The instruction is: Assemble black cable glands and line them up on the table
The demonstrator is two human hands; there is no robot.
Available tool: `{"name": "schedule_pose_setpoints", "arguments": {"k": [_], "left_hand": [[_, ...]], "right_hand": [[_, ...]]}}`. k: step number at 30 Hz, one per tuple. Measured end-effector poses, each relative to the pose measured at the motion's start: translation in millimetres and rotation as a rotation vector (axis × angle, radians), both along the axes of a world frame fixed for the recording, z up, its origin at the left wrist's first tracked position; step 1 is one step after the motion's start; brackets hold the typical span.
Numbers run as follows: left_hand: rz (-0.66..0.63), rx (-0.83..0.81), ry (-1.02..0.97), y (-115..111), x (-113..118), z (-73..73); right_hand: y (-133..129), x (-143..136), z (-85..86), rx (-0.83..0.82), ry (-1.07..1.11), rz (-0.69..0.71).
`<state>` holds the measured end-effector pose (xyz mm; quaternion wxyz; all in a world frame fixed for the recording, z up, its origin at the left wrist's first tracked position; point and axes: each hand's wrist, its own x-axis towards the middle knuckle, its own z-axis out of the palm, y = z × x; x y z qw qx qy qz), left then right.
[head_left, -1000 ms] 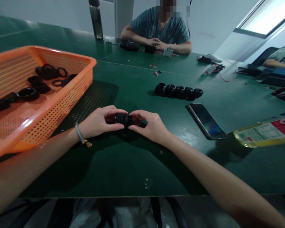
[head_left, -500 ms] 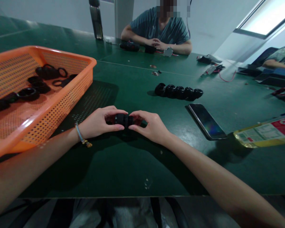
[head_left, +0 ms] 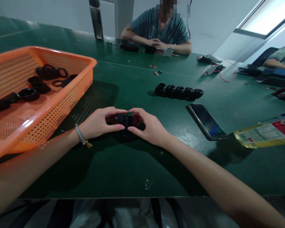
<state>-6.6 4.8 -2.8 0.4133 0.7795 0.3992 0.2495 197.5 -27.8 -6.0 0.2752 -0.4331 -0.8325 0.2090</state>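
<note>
Between my two hands lies a short black cylindrical part, held just above or on the green table; which of the two is unclear. My left hand grips its left end between thumb and fingers, a bracelet round the wrist. At its right end, my right hand curves round the part, thumb below and index finger above. Several similar black parts form a row farther back, right of centre. More black pieces lie in the orange basket on the left.
A phone and a yellow bottle with a label lie on the right. Across the table a person rests both arms near a dark tool. A tall flask stands at the back. Another person's arm shows far right.
The fingers of my right hand have shifted slightly left and spread a little wider around the part's right end. My left hand has barely moved.
</note>
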Motion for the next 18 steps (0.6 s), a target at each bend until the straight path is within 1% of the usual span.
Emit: {"name": "schedule_pose_setpoints", "arguments": {"k": [4, 7, 9, 13, 18], "left_hand": [[0.058, -0.192, -0.064, -3.0, 4.5, 2.9], [0.085, -0.246, -0.073, -6.5, 7.4, 5.7], [0.102, -0.255, -0.087, -8.1, 8.5, 7.0], [0.103, -0.246, -0.103, -9.0, 9.2, 7.1], [0.065, -0.173, -0.104, -9.0, 8.5, 6.1]], "right_hand": [[1.6, 2.5, -6.5, 0.271, -0.101, 0.077], [2.0, 3.8, -9.0, 0.451, -0.14, 0.1], [1.7, 4.1, -9.3, 0.524, -0.154, 0.117], [0.8, 4.1, -9.1, 0.58, -0.18, 0.123], [0.3, 3.6, -8.4, 0.555, -0.211, 0.121]]}}
